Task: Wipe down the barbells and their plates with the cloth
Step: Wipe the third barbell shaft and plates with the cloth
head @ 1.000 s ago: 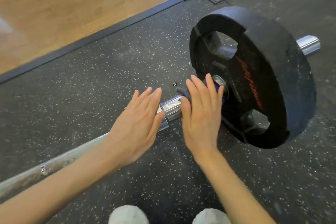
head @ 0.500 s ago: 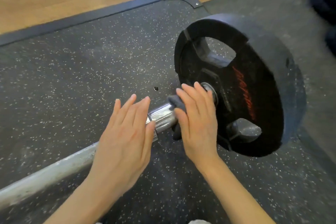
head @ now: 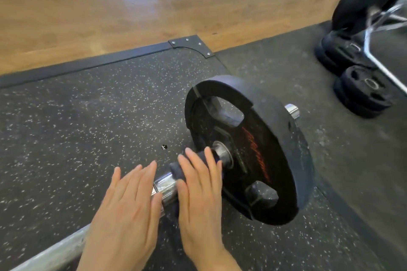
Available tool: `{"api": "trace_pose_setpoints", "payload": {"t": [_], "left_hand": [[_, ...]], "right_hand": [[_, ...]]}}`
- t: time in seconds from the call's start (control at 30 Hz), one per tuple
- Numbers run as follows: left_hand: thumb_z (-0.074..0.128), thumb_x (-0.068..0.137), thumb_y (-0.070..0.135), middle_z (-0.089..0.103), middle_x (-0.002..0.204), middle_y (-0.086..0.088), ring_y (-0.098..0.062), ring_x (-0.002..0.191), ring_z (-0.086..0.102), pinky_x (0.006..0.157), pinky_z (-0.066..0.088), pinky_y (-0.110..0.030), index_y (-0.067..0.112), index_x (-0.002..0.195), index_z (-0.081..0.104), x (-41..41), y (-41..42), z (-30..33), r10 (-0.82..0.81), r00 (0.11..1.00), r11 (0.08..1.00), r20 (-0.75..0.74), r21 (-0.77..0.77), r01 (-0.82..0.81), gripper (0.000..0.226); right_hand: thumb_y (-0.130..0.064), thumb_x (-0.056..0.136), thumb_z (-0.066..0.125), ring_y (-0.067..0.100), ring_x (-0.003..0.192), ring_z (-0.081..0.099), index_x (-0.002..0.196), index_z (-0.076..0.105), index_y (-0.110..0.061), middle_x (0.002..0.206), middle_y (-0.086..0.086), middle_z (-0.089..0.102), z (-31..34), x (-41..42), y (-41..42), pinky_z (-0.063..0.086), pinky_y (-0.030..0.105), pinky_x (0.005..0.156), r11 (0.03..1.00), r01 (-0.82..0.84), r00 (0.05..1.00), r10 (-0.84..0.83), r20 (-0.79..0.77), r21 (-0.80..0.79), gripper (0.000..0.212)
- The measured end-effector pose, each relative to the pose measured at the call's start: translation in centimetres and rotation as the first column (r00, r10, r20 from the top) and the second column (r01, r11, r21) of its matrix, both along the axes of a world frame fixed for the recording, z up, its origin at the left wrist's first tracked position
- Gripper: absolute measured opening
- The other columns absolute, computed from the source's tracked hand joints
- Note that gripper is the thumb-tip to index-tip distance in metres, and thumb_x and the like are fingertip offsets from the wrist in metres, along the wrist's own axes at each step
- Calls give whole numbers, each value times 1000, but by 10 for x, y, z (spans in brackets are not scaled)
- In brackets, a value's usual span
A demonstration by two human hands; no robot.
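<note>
A steel barbell (head: 164,185) lies on the speckled rubber mat, running from the lower left up to the right. One black plate (head: 271,152) with red lettering stands on its sleeve, and the chrome sleeve end (head: 291,111) sticks out behind it. A dark grey cloth (head: 176,170) is wrapped over the sleeve beside the plate's hub. My right hand (head: 201,196) lies flat on the cloth with straight fingers, pressing it to the bar. My left hand (head: 127,209) rests flat on the bar just left of it, fingers straight.
Two small stacks of black plates (head: 363,92) and a larger plate on a chrome bar (head: 361,2) sit at the right, blurred. A black metal edge strip (head: 88,64) with a corner bracket borders the mat. Wooden floor (head: 110,6) lies beyond it.
The view has pulled back and tilted up, bringing the wooden floor and the plate stacks at the right into view. Both hands stay flat on the bar and cloth.
</note>
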State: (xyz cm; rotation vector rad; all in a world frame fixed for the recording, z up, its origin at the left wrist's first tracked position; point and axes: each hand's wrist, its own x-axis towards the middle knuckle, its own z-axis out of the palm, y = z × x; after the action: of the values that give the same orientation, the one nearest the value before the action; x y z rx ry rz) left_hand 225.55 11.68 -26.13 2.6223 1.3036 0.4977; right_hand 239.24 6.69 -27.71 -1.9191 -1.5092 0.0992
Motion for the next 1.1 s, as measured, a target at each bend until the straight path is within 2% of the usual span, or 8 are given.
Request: {"api": "trace_pose_setpoints", "payload": {"t": [0.13, 0.27, 0.4, 0.57, 0.73, 0.9, 1.03, 1.1], "left_hand": [[14, 108, 36, 70, 106, -20, -30, 112, 52, 116, 15, -39, -9, 127, 59, 2, 3, -3, 24, 998, 1000, 55, 17, -25, 67], [13, 107, 36, 70, 105, -20, -40, 103, 68, 109, 27, -50, -9, 127, 60, 5, -1, -3, 31, 999, 999, 24, -19, -30, 69], [29, 100, 28, 69, 105, -15, -36, 95, 68, 109, 28, -51, -7, 128, 60, 4, 0, -1, 55, 998, 997, 24, -48, -54, 54], [29, 101, 26, 63, 104, -6, -25, 97, 60, 113, 27, -48, -1, 134, 55, 6, -3, 6, 52, 999, 993, 14, -103, -50, 50], [23, 101, 24, 64, 109, -7, -27, 100, 62, 115, 24, -47, -1, 134, 54, 4, 0, 9, 49, 998, 992, -26, -118, -51, 52], [26, 104, 26, 57, 105, 3, -19, 98, 55, 121, 18, -39, 5, 140, 49, 8, -2, 16, 80, 997, 987, 0, -137, -80, 47], [24, 105, 28, 57, 105, 5, -18, 102, 55, 124, 11, -37, 8, 139, 49, 7, -4, 18, 115, 993, 983, 13, -145, -111, 47], [22, 106, 29, 58, 108, 5, -16, 106, 55, 125, 9, -35, 9, 140, 49, 8, -4, 16, 128, 992, 980, 17, -157, -124, 48]], "right_hand": [[-36, 112, 22, 16, 153, 21, 147, 47, -18, 159, -6, 38, 0, 39, 1, 7, 34, 126, 995, -94, 982, 98, 161, -31, 46], [-37, 112, 21, 13, 154, 17, 152, 38, -23, 161, -11, 33, 2, 13, 5, 4, 33, 126, 999, 45, 994, -46, -100, -11, 46], [-36, 112, 23, 18, 153, 21, 152, 36, -24, 160, -8, 35, -12, 5, -9, 5, 34, 126, 992, -124, 991, 122, 50, 28, 44], [-36, 111, 22, 15, 153, 22, 147, 40, -21, 156, -7, 41, -7, 11, 15, 5, 36, 126, 985, 153, 972, -136, -190, 78, 43], [-34, 112, 21, 17, 152, 24, 147, 42, -17, 154, -1, 43, -19, -2, 2, 6, 35, 126, 983, -140, 990, 142, -3, 120, 44], [-35, 112, 23, 18, 153, 23, 150, 37, -14, 157, 1, 39, -13, 20, 20, 5, 34, 126, 980, 125, 979, -96, -182, 156, 46], [-31, 111, 33, 24, 147, 33, 140, 52, -14, 148, 3, 49, -21, 24, 17, 12, 36, 126, 943, 115, 985, -69, -156, 311, 38], [-30, 110, 33, 22, 148, 34, 136, 54, -12, 145, 1, 53, -19, 13, 17, 17, 41, 125, 936, 169, 960, -86, -265, 310, 38]]}}
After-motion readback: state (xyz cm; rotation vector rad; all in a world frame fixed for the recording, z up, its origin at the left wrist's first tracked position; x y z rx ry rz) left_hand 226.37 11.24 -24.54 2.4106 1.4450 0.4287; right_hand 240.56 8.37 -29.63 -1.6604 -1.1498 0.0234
